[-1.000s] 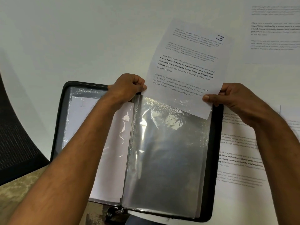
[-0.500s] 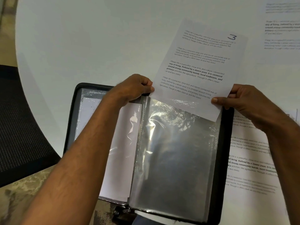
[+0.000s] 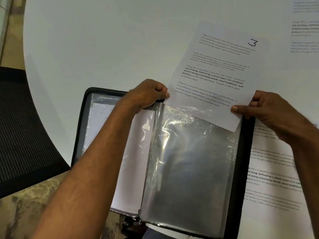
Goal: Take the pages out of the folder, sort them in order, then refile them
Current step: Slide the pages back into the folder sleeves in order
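Clear plastic gapes at the top of the right-hand sleeve (image 3: 189, 161) in the open black folder (image 3: 245, 152), which lies at the near edge of the white table (image 3: 103, 40). The left hand (image 3: 146, 95) pinches the sleeve's top corner by the spine, likely to keep its mouth open, while the right hand (image 3: 269, 109) grips the lower right edge of page 3 (image 3: 215, 73), whose bottom corner sits just inside. More printed pages (image 3: 276, 178) wait on the table right of the folder, probably for filing afterwards.
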A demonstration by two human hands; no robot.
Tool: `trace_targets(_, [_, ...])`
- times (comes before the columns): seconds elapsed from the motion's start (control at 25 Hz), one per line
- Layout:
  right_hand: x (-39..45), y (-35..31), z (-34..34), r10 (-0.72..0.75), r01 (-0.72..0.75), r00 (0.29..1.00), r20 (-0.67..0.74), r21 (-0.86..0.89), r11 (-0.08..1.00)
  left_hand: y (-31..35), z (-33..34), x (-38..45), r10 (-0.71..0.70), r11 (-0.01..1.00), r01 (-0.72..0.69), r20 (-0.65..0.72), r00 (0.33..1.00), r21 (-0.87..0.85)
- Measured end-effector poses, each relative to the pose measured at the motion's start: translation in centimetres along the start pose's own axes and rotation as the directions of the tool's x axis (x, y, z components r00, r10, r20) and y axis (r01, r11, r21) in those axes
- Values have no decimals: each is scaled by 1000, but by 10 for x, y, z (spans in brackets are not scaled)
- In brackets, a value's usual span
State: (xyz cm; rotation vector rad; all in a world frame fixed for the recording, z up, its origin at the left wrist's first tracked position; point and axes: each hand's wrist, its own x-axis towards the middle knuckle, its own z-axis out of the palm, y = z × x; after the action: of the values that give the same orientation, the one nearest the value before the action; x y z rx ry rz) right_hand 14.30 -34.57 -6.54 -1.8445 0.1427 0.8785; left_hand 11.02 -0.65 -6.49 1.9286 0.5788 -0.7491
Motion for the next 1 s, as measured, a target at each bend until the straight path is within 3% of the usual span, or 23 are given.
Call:
trace_targets(0.6, [-4,-6,4,-13,12,1000,9,13,1000,4,-7,-2,-22,999,17,115,993,45])
trace_targets(0.72, [0,-9,4,12,-8,997,77,-59,998,1,-4,-1,-30,998,32,54,998,-51])
trace_targets(0.84, [4,-12,3,36,-22,990,139,-101,995,-3,6,1,-2,1000,0,-88,996,-14])
trace_targets(0.92, [7,-13,4,8,-2,997,82,-70,998,-8,9,2,23,1000,-20,-131,991,19])
trace_targets(1.0, [11,-12,6,-41,42,997,-60,10,999,-11,8,4,29,998,-22,-124,992,57])
